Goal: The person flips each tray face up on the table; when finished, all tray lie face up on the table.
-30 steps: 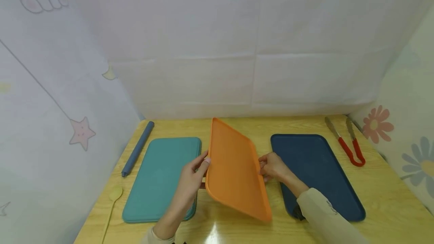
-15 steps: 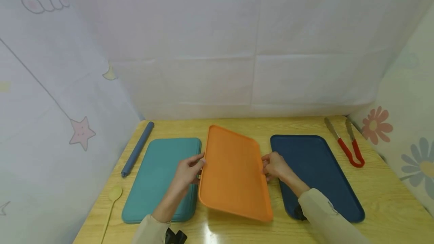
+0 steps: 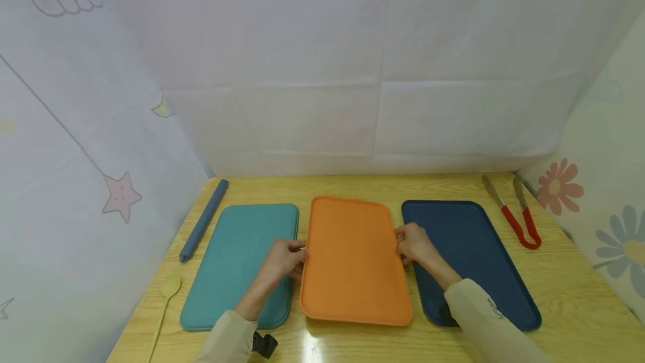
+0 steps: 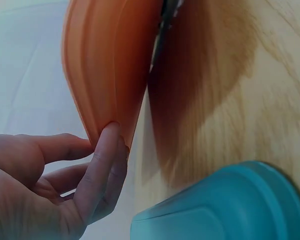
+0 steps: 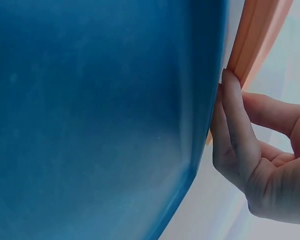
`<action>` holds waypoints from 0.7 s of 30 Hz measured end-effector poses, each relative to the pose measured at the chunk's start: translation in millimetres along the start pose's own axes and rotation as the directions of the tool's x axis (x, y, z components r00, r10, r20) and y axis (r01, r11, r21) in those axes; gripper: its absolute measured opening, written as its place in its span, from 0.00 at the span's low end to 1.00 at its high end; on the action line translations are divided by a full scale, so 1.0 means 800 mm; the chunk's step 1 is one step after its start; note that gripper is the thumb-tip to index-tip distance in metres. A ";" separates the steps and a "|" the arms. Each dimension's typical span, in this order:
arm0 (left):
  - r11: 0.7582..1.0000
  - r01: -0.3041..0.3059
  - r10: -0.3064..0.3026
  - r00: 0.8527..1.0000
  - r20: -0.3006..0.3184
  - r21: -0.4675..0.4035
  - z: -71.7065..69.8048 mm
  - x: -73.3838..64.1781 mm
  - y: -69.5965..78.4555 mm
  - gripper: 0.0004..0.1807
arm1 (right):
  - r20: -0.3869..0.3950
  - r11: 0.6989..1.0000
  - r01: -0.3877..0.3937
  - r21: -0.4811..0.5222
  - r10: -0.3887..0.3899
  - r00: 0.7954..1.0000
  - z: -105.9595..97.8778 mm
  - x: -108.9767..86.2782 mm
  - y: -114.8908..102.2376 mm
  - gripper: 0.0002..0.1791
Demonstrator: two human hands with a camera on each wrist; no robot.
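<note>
Head view, orange tray: I have the orange tray (image 3: pixel 355 262) near the middle of the wooden surface (image 3: pixel 347 346), its broad face up, between the teal tray (image 3: pixel 242 256) and the dark blue tray (image 3: pixel 478 251).
Left edge: my left hand (image 3: pixel 281 260) pinches it about halfway along, fingers curled.
Right edge: my right hand (image 3: pixel 414 242) grips the opposite side, my sleeve (image 3: pixel 484 310) and forearm crossing over the dark blue tray.
Far left: a blue cylinder (image 3: pixel 204 220) lies beside the teal tray, and a yellow spoon (image 3: pixel 170 286) lies nearer me.
Far right: red-handled tongs (image 3: pixel 531 244) lie past the dark blue tray, legs spread, red bend towards me.
Left wrist view, pinch: my thumb is on top of the orange rim with fingers beneath, the hand nearly closed, just the rim between.
Underside: the orange tray is tilted off the surface here, over its shadow; a dark narrow thing (image 4: pixel 163 35) shows in the gap, and I cannot tell what it is.
Right wrist view, pinch: my thumb and fingers close on the orange edge, only the rim between them.
Blue rim: just beside my fingers; whether they touch it I cannot tell.
</note>
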State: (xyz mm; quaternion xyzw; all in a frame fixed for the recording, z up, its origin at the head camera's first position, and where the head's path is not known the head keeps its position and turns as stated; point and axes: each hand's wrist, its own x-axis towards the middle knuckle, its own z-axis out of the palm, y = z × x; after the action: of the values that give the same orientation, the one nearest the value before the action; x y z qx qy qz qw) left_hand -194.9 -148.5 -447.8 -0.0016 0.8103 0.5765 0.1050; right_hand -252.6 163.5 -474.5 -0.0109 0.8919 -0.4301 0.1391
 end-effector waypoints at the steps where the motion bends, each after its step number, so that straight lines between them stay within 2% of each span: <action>1: 1.000 -0.005 0.005 1.000 0.007 0.015 0.001 0.001 -0.001 0.20 | 0.001 1.000 -0.002 -0.008 0.002 1.000 -0.001 0.001 0.001 0.31; 8: 0.985 -0.073 0.075 0.997 -0.004 0.158 0.011 0.007 -0.014 0.18 | -0.005 0.999 -0.003 -0.038 0.003 1.000 -0.003 0.003 0.001 0.32; 13: 0.959 -0.092 0.101 0.995 -0.020 0.268 0.018 0.010 -0.023 0.17 | -0.009 0.999 0.004 -0.045 -0.005 1.000 -0.003 0.003 0.000 0.32; 21: 0.913 -0.127 0.153 0.988 -0.037 0.388 0.025 0.015 -0.034 0.17 | -0.016 0.998 0.024 -0.050 -0.025 1.000 0.000 0.000 -0.003 0.31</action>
State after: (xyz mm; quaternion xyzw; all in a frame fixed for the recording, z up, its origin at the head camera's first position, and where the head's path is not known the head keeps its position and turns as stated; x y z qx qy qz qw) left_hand -200.1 -137.7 -481.3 0.0578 0.9086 0.4121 0.0349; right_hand -252.9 162.2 -472.6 -0.0218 0.9032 -0.4097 0.1262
